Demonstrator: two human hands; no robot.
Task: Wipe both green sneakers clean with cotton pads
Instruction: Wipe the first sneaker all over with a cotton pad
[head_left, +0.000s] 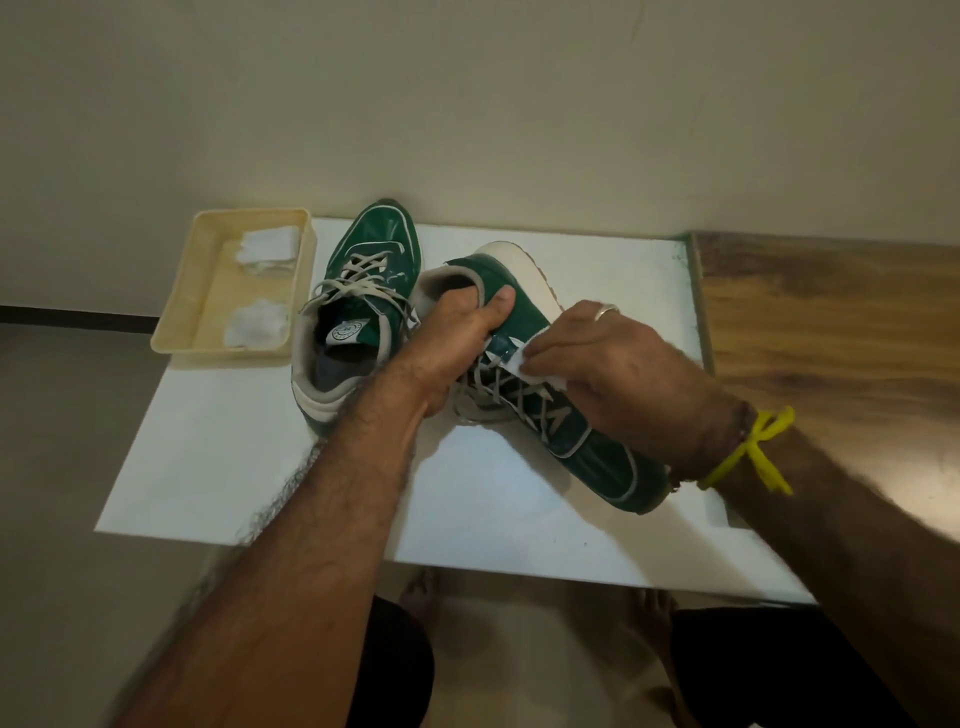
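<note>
Tilted green sneaker (597, 447) wiped on white counter (218, 467).
Cream tray (171, 332) with spare cotton pads (257, 322) is set far left; upright sneaker (358, 312) beside it, round tongue label unreadable. Tilted sneaker's collar is gripped by left hand (457, 343), thumb outside. Cotton pad (519, 364) is pinched against its laces by right hand (618, 374); yellow wrist thread (753, 452), wood surface (831, 332) at right.

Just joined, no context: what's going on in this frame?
A person is cleaning green sneakers. The left hand grips the tilted sneaker at its heel opening; the right hand presses a cotton pad on its side by the laces. The second sneaker stands untouched beside a tray of spare pads.
</note>
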